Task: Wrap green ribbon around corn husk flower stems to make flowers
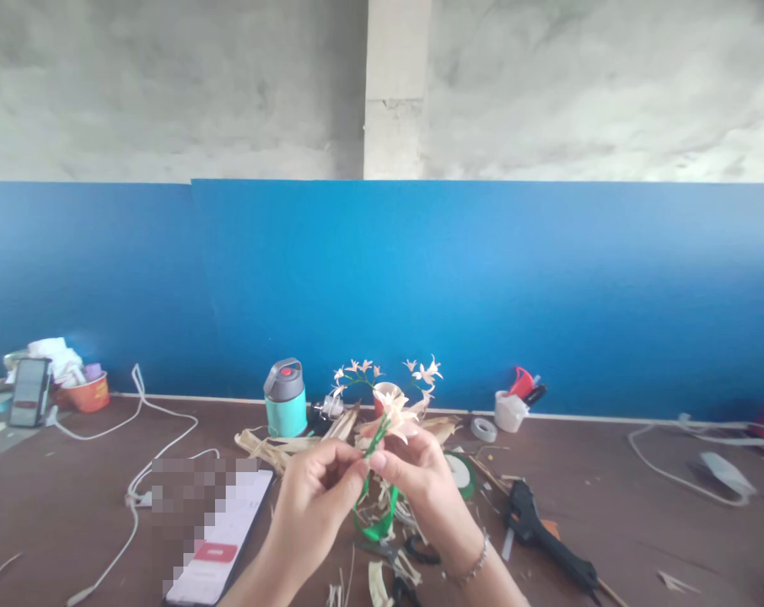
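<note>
The cream-coloured, pointed-petal flower [397, 413] on its thin green stem [377, 437] is above the brown worktop [578, 472], held between the left hand [312, 497] and the right hand [427, 476]. These hands are close together, both pinching the stem, which leans from low left to upper right; the flower itself is nearer to the right hand.

The left hand [319, 497] and right hand [427, 482] together pinch a thin green stem [377, 438] topped by a pale cream, pointed-petalled flower [397, 413], above the brown tabletop [616, 535]. A grey-lidded turquoise flask [287, 409] stands behind, to the left; a black glue gun [542, 537] lies to the right. A smooth blue partition [483, 278] runs along the tabletop's far edge.
</note>
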Demonstrator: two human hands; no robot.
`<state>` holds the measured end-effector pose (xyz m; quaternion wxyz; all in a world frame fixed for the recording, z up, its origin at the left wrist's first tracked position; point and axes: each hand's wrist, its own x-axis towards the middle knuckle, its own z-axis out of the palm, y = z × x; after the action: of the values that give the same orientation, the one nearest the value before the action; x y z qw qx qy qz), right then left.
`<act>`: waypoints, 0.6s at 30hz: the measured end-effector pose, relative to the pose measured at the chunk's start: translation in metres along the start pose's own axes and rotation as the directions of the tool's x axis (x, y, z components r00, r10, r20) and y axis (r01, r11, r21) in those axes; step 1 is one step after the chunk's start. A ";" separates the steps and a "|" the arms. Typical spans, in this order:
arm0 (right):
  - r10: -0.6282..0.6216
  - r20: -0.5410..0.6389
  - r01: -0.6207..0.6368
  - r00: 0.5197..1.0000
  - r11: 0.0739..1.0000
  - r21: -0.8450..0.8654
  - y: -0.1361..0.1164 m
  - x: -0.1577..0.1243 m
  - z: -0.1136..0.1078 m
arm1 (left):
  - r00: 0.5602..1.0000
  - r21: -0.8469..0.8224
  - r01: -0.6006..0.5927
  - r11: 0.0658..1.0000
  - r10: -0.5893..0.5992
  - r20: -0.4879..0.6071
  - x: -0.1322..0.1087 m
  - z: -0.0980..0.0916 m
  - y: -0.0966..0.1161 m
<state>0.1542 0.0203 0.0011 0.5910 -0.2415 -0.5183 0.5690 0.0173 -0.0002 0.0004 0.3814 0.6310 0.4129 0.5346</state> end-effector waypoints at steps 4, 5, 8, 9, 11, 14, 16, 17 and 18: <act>0.032 0.153 -0.039 0.988 0.998 0.047 -0.004 0.000 -0.004 | 0.970 -0.266 0.232 0.936 -0.204 0.130 0.003 -0.001 0.002; 0.022 0.148 -0.032 0.989 0.998 0.060 -0.004 0.000 -0.004 | 0.965 -0.287 0.248 0.925 -0.212 0.153 0.004 -0.001 0.002; 0.018 0.077 -0.025 0.997 0.996 0.085 -0.002 0.000 -0.003 | 0.974 -0.206 0.196 0.959 -0.166 0.152 0.004 -0.001 0.004; 0.020 0.062 -0.026 0.998 0.996 0.087 0.000 0.000 -0.004 | 0.980 -0.155 0.165 0.974 -0.145 0.135 0.003 -0.001 0.005; 0.025 0.044 -0.029 0.999 0.996 0.083 0.003 0.000 -0.004 | 0.989 -0.068 0.117 0.991 -0.110 0.097 0.002 0.000 0.008; 0.024 0.004 -0.024 1.000 0.998 0.058 0.004 0.000 -0.002 | 0.999 0.009 0.038 0.999 -0.038 0.017 -0.001 0.003 0.010; 0.014 -0.010 -0.014 1.000 0.999 0.037 0.003 0.000 0.001 | 0.999 0.049 -0.013 0.999 0.015 -0.049 -0.003 0.006 0.009; 0.002 -0.015 -0.001 1.000 1.000 0.030 0.002 0.001 0.003 | 0.996 0.061 -0.029 0.998 0.033 -0.077 -0.003 0.007 0.008; -0.013 -0.022 0.013 1.000 1.000 0.023 0.002 0.001 0.004 | 0.994 0.062 -0.034 0.997 0.040 -0.098 -0.004 0.007 0.007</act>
<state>0.1500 0.0203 0.0013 0.6030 -0.2378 -0.5068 0.5683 0.0249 -0.0066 0.0049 0.3314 0.6226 0.4355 0.5594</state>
